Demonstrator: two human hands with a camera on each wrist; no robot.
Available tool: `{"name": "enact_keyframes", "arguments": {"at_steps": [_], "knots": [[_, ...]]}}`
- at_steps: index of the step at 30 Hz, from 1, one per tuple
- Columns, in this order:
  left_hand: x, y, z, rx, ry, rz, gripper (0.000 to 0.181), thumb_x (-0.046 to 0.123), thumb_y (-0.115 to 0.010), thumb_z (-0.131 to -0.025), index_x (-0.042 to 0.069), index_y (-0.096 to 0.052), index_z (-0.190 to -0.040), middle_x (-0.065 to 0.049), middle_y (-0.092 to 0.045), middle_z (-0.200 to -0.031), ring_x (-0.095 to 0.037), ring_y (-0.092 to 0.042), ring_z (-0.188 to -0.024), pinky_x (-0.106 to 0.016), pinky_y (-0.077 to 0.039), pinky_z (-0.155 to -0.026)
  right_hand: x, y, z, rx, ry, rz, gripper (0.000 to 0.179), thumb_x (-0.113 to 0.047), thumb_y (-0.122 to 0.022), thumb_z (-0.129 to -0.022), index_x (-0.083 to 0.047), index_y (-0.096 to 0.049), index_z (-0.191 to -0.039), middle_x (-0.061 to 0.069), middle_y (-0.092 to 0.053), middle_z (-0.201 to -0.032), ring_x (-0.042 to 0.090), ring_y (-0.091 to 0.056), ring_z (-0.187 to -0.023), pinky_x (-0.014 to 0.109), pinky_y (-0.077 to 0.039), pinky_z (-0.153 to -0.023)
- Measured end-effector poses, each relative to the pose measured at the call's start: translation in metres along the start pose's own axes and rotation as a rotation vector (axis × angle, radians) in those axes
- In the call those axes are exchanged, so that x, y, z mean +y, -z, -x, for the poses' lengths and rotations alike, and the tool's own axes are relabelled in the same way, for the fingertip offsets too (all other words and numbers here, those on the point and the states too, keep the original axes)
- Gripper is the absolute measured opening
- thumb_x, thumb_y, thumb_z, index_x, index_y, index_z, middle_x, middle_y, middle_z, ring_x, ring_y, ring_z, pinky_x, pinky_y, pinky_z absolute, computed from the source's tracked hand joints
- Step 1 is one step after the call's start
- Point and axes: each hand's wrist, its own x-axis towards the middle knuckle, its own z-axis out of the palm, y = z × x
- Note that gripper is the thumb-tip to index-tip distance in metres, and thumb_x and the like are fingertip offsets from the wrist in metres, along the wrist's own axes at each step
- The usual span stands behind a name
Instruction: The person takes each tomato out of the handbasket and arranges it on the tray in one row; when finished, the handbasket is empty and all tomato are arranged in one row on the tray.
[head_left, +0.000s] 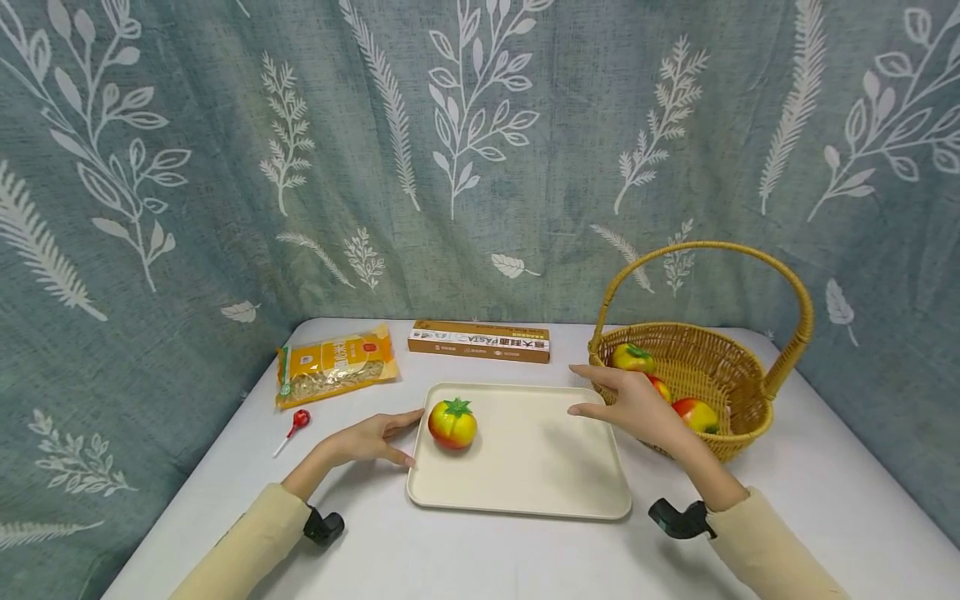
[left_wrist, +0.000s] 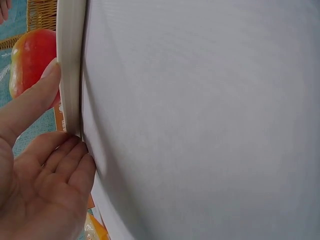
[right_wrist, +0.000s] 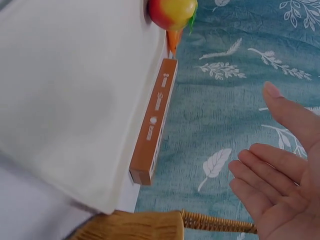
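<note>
A cream rectangular tray [head_left: 532,450] lies on the table. Near its left end sits a red-and-yellow fruit with a green leafy top [head_left: 452,423]. My left hand [head_left: 372,439] is at the tray's left edge, thumb and fingers apart; in the left wrist view the thumb tip [left_wrist: 51,70] overlaps the rim and the fingertips touch the outer side. My right hand [head_left: 637,406] hovers between the tray's right end and a wicker basket [head_left: 738,392], thumb and fingers spread with nothing between them. Several red-and-yellow fruits [head_left: 697,414] lie inside the basket, partly hidden behind that hand.
A brown pasta box [head_left: 478,342] lies behind the tray. At the back left is an orange packet [head_left: 337,367], with a red lollipop [head_left: 300,419] in front of it. The basket's tall handle [head_left: 802,308] arches upward. A patterned curtain [head_left: 480,167] hangs behind the table.
</note>
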Motion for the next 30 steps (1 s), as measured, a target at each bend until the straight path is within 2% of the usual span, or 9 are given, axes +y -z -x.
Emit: {"name": "enact_keyframes", "arguments": {"at_steps": [2,5,7,9,12,17,22,25,30], "knots": [[0.0,0.0,0.0,0.0,0.002,0.002,0.086,0.014,-0.077,-0.083,0.002,-0.026,-0.151,-0.018,-0.023,-0.156,-0.034,-0.02,-0.143,-0.049,-0.021,-0.114,0.002,0.006,0.0,0.005,0.01,0.019,0.064,-0.04,-0.074,-0.082,-0.008,-0.057,-0.135,0.015,-0.058,-0.133,0.034,-0.057,-0.116,0.049,-0.052,-0.088],[0.0,-0.001,0.0,0.003,0.002,-0.008,0.086,0.015,-0.077,-0.083,0.002,-0.026,-0.151,-0.018,-0.024,-0.156,-0.035,-0.02,-0.143,-0.048,-0.022,-0.114,0.005,0.015,-0.001,0.006,0.025,0.054,0.063,-0.038,-0.074,-0.084,-0.006,-0.057,-0.135,0.016,-0.06,-0.13,0.031,-0.062,-0.09,0.044,-0.053,-0.076],[0.0,-0.001,0.001,0.004,0.0,-0.015,0.086,0.015,-0.077,-0.083,0.002,-0.026,-0.151,-0.018,-0.023,-0.156,-0.034,-0.02,-0.143,-0.048,-0.022,-0.114,0.006,0.02,-0.002,0.006,0.03,0.081,0.062,-0.037,-0.073,-0.084,-0.005,-0.057,-0.135,0.017,-0.06,-0.129,0.032,-0.062,-0.089,0.044,-0.053,-0.076],[0.0,-0.002,0.001,0.005,0.0,-0.024,0.086,0.015,-0.077,-0.083,0.002,-0.026,-0.151,-0.018,-0.023,-0.156,-0.034,-0.02,-0.143,-0.048,-0.022,-0.114,0.006,0.026,-0.002,0.008,0.021,0.094,0.062,-0.038,-0.073,-0.085,-0.006,-0.056,-0.135,0.016,-0.061,-0.129,0.031,-0.061,-0.089,0.044,-0.051,-0.074],[0.0,-0.002,0.001,0.005,0.001,-0.027,0.086,0.015,-0.077,-0.083,0.001,-0.026,-0.151,-0.018,-0.023,-0.156,-0.034,-0.02,-0.143,-0.048,-0.021,-0.115,0.007,0.034,-0.002,0.01,0.003,0.096,0.062,-0.04,-0.073,-0.085,-0.008,-0.057,-0.135,0.016,-0.06,-0.129,0.035,-0.059,-0.112,0.05,-0.052,-0.086],[0.003,-0.001,0.002,0.009,0.003,-0.027,0.085,0.015,-0.076,-0.084,0.0,-0.026,-0.151,-0.019,-0.023,-0.156,-0.036,-0.02,-0.143,-0.049,-0.02,-0.115,0.009,0.046,-0.003,-0.003,-0.018,0.094,0.062,-0.037,-0.074,-0.084,-0.007,-0.057,-0.135,0.019,-0.059,-0.129,0.039,-0.058,-0.114,0.054,-0.051,-0.088],[0.004,-0.001,0.003,0.013,-0.004,-0.031,0.084,0.015,-0.076,-0.084,0.0,-0.026,-0.151,-0.019,-0.023,-0.156,-0.037,-0.02,-0.143,-0.05,-0.02,-0.114,0.014,0.058,-0.005,-0.018,-0.055,0.121,0.061,-0.038,-0.074,-0.085,-0.008,-0.057,-0.135,0.019,-0.061,-0.127,0.032,-0.065,-0.093,0.05,-0.054,-0.08],[0.004,-0.001,0.003,0.012,-0.011,-0.03,0.084,0.015,-0.076,-0.084,0.0,-0.026,-0.151,-0.02,-0.023,-0.156,-0.037,-0.019,-0.143,-0.05,-0.02,-0.114,0.018,0.063,-0.007,-0.026,-0.079,0.131,0.062,-0.042,-0.072,-0.085,-0.01,-0.057,-0.136,0.019,-0.06,-0.128,0.031,-0.065,-0.092,0.048,-0.054,-0.078],[0.003,-0.001,0.002,0.006,-0.009,-0.025,0.085,0.015,-0.076,-0.084,0.0,-0.026,-0.151,-0.02,-0.022,-0.156,-0.038,-0.019,-0.143,-0.051,-0.02,-0.114,0.024,0.071,-0.011,-0.057,-0.12,0.102,0.065,-0.046,-0.07,-0.085,-0.009,-0.056,-0.137,0.02,-0.057,-0.131,0.04,-0.056,-0.116,0.057,-0.048,-0.091]]}}
